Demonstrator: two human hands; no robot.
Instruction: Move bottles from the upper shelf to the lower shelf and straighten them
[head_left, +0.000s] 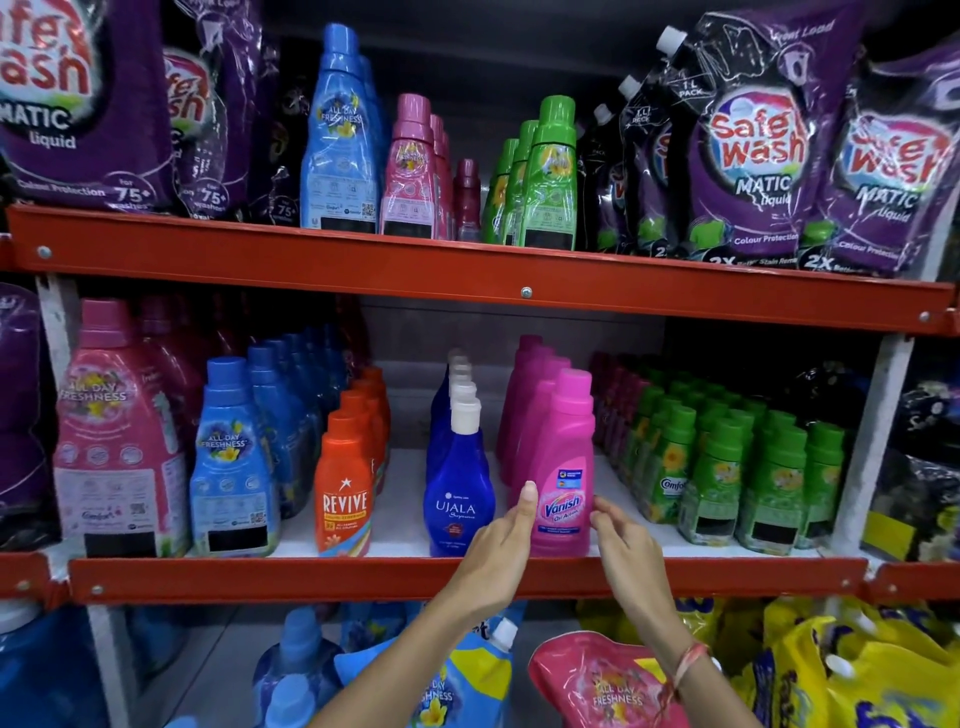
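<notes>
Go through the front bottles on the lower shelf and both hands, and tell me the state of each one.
Vanish bottle: upright, capped, label forward, at the shelf edge.
Ujala bottle: upright, white cap on.
Revive bottle: upright, capped.
left hand: open, thumb up by the Vanish bottle's left side.
right hand: open, fingers curled at its right side, contact unclear.

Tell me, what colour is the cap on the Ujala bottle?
White. The Ujala bottle is deep blue with a white cap, seen clearly in the head view.
</notes>
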